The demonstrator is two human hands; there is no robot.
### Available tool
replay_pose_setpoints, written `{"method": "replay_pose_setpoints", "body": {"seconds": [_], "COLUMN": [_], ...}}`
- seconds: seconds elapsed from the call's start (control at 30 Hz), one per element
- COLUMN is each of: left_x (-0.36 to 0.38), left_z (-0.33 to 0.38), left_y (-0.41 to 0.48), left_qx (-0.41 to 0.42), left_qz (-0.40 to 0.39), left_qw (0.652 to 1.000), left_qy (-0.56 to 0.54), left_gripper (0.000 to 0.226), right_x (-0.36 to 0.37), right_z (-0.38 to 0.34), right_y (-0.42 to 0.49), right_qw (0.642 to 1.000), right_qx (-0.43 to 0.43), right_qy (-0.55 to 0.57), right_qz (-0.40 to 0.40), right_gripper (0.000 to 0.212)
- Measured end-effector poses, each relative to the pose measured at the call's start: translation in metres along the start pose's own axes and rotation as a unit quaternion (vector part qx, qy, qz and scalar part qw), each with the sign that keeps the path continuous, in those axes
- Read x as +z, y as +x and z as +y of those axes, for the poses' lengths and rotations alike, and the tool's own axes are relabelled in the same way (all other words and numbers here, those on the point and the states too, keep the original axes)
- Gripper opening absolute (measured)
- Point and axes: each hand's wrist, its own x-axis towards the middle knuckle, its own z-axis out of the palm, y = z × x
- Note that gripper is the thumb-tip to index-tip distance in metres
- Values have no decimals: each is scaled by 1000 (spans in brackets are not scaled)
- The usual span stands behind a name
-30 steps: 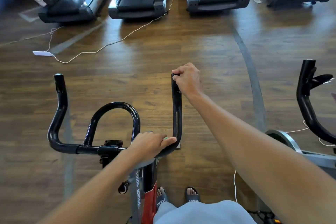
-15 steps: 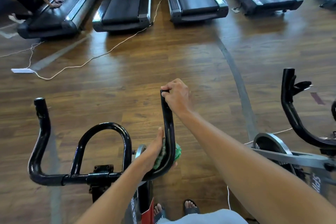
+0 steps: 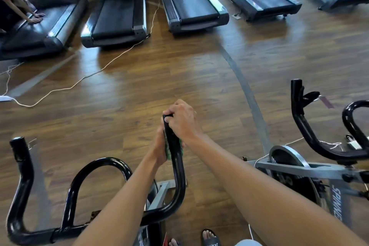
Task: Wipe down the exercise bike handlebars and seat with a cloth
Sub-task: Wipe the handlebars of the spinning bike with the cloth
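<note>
Only one view here, from the head, looking down at the bike.

The person is standing at the bike's black handlebars [image 3: 175,168]. The right hand [image 3: 182,121] is sitting on the very top of the right bar, and its fingers [image 3: 168,119] are curling round the tip and gripping it. The left hand [image 3: 159,147] is just under it on the same bar, pressing a green cloth [image 3: 167,149] against the bar's left side. Only a thin strip of the cloth is showing, plus a little green on the far side of the bar. The left fingers are hiding behind the bar, so I am only guessing they are wrapping the cloth round it.

This bar is running long and straight, up and away from the person, then bending down low toward the middle clamp. The cloth is sitting near the top, touching the right hand. So the unwiped length lies below the left hand, toward the person. I think the next rub has to go down along the bar, or the right hand has to let go so the cloth can reach the tip.

The other bar [image 3: 21,168] is far off to the left, with no hand on it. The seat is not showing.

Treadmills [image 3: 117,12] are lined up across the wood floor [image 3: 159,78]. Another bike [image 3: 311,170] is standing to the right.
</note>
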Motion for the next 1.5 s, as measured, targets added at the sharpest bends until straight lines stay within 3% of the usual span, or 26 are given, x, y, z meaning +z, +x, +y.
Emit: {"method": "replay_pose_setpoints", "body": {"seconds": [0.17, 0.33, 0.43, 0.53, 0.6, 0.7, 0.83, 0.93, 1.03, 1.1, 1.13, 1.2, 1.27, 1.37, 1.43, 1.5], "left_x": [11, 3, 0, -4, -4, 5, 25, 34, 39, 43, 44, 46, 45, 30, 16, 6], "left_z": [24, 3, 12, 36, 48, 68, 85, 86, 77, 71, 69, 69, 71, 72, 68, 59], "left_y": [2, -5, -10, -20, -32, -51, -69, -72, -67, -62, -58, -54, -50, -39, -35, -36], "left_qx": [14, 16, 79, 159, 168, 141, 49, 15, 26, 72, 117, 236, 314, 300, 247, 232], "left_qz": [-19, 32, 134, 242, 223, 130, 26, -12, -26, -4, 24, 88, 130, 160, 146, 131], "left_qw": [1000, 997, 979, 942, 951, 981, 994, 994, 995, 997, 992, 929, 854, 859, 863, 858], "left_qy": [6, 72, 133, 169, 131, 32, -99, -104, -96, -42, 37, 270, 394, 383, 416, 439], "left_gripper": [55, 61, 68, 68, 69, 27, 27, 24, 31, 38, 40, 35, 30, 13, 10, 19], "right_x": [1, 4, 2, -7, -16, -24, -24, -28, -30, -30, -32, -35, -36, -36, -24, 4], "right_z": [2, 8, 15, 20, 22, 15, 11, 11, 8, 12, 15, 20, 26, 41, 56, 64], "right_y": [1, 3, 9, 5, 2, 3, 5, -5, -15, -19, -21, -24, -24, -19, -19, -30], "right_qw": [1000, 1000, 998, 985, 962, 924, 873, 822, 800, 785, 774, 753, 746, 750, 781, 827], "right_qx": [6, 13, 32, 49, 55, 70, 75, 81, 107, 131, 144, 160, 174, 182, 222, 268], "right_qy": [-11, -22, 53, 162, 257, 375, 467, 529, 564, 588, 602, 626, 636, 635, 584, 494], "right_qz": [16, 18, 4, 42, 72, 31, -122, -195, -173, -145, -135, -122, -94, -26, 13, -5], "right_gripper": [14, 16, 18, 17, 16, 14, 62, 48, 44, 44, 46, 49, 51, 53, 59, 60]}}
